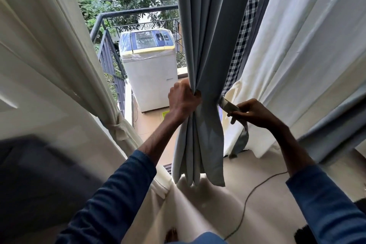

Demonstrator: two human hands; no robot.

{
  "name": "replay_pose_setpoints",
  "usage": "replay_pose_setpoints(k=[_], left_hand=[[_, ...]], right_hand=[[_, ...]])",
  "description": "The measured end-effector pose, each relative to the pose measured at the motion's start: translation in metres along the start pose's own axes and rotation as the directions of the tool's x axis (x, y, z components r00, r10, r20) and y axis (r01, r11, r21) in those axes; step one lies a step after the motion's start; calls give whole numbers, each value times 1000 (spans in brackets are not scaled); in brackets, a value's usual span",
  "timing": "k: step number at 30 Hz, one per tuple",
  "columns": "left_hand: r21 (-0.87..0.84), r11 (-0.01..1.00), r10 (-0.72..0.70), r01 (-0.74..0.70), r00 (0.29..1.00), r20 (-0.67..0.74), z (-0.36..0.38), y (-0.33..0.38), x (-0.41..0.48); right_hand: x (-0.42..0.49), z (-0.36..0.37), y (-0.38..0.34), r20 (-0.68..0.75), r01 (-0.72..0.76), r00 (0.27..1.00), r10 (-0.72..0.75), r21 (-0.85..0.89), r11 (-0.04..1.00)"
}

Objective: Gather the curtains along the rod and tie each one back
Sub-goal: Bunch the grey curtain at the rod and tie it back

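A grey-blue curtain [208, 45] hangs bunched in the middle of the doorway. My left hand [183, 96] grips its gathered folds from the left side at about mid height. My right hand [250, 112] pinches a grey fabric tie-back strip [242, 138] that comes round from behind the curtain's right edge; its loose end dangles below my wrist. On the left, a cream curtain [49, 45] is cinched with a knotted cream tie [116, 127]. Another cream curtain [307, 55] hangs loose on the right.
A plastic-wrapped white washing machine [148, 77] stands on the balcony behind a dark metal railing [126, 13]. A checked cloth [240, 45] hangs behind the grey curtain. A thin cable [249, 196] snakes across the floor at lower right.
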State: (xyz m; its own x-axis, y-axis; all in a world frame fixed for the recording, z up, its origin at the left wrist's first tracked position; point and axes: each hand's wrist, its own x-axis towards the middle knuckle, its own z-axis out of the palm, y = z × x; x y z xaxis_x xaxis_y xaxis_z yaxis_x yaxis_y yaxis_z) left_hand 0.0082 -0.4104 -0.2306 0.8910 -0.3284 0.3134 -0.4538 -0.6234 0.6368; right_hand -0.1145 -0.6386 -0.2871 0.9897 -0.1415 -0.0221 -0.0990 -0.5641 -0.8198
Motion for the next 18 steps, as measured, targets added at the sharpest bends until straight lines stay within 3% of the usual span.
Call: replay_pose_setpoints(k=[4,10,12,15,18], left_hand=[[30,999,16,-17,999,34,4,-1,1],[23,997,76,-79,990,118,5,-6,3],[17,994,103,-108,981,166,6,-9,3],[-8,983,181,-183,957,226,1,-11,1],[-41,969,248,-245,939,239,-7,-15,2]], right_hand=[[11,-6,11,-65,-74,996,68,-98,992],[65,-23,-6,-412,-195,911,2,-427,883],[84,-23,-19,-414,-223,910,8,-474,852],[114,-7,-37,-392,-209,919,35,-409,888],[134,23,-56,-275,-129,961,25,-369,920]])
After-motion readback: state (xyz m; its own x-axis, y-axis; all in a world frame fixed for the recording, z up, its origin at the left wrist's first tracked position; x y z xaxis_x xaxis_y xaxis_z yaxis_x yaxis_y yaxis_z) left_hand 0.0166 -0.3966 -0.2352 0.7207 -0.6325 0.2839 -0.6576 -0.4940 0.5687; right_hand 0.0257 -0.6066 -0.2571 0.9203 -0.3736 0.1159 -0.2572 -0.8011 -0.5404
